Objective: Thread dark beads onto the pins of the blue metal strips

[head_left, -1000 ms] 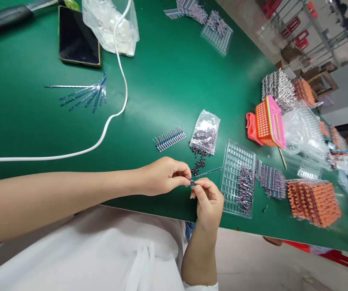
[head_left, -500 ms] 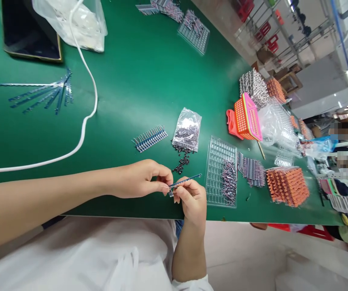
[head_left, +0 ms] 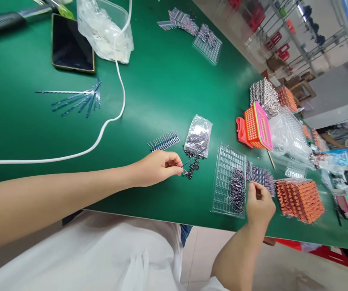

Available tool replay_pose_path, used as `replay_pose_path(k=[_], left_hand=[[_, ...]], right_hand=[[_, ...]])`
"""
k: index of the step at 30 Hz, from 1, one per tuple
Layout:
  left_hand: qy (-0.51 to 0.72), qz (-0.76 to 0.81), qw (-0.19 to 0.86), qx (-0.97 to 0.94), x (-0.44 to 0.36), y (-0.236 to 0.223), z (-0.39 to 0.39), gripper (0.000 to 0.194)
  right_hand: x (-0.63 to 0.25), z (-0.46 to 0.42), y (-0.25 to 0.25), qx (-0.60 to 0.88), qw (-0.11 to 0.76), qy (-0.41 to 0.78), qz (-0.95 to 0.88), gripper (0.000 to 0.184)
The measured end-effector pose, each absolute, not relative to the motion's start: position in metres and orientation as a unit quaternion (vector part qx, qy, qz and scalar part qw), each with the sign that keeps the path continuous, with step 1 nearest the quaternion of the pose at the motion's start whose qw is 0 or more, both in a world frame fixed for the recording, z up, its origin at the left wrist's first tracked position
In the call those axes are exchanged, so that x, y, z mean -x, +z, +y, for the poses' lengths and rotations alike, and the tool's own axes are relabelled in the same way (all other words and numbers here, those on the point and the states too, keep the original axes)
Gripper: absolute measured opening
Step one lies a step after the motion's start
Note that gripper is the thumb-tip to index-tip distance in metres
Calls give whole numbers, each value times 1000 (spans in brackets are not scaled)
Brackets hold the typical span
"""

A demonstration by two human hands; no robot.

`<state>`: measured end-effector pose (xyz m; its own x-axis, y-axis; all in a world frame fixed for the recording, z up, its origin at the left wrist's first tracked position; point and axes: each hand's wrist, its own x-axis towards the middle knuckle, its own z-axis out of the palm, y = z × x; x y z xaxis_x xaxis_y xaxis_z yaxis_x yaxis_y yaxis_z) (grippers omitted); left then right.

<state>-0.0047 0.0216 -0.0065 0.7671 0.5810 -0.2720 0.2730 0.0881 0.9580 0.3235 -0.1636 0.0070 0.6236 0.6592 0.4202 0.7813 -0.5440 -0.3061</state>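
A green workbench mat (head_left: 162, 81) fills the room's foreground; the left hand (head_left: 157, 167) pinches a thin blue component strip (head_left: 194, 157) over loose dark beads (head_left: 192, 166), while at three o'clock the right hand (head_left: 259, 204), fingers curled around something too small to make out, touches the clear ribbed plastic tray (head_left: 227, 178)

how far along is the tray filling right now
Done: roughly one end of the clear tray holds finished parts. In hand: the left hand pinches a blue strip over loose black beads; the right hand reaches the tray's edge. Left: most tray cells look unfilled.
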Motion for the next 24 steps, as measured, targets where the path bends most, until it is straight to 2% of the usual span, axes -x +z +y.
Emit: replay_pose_path(k=[4, 6, 8, 11, 15, 24], left_hand=[[122, 323, 662, -665, 5, -10, 21, 23], [123, 326, 662, -663, 4, -11, 21, 23], [122, 327, 662, -663, 4, -11, 21, 24], [120, 325, 658, -668, 3, -11, 20, 23], [132, 320, 656, -670, 3, -10, 19, 21], [122, 320, 656, -673, 4, -7, 19, 21]], right_hand=[[-332, -156, -1, 848, 171, -145, -481, 39], [-310, -154, -4, 835, 181, -162, -493, 40], [-278, -152, -5, 813, 209, -154, -522, 33], [-225, -145, -9, 764, 261, -44, -589, 20], [-186, -128, -20, 733, 257, 60, -627, 23], [-183, -123, -33, 730, 190, 26, -655, 32]])
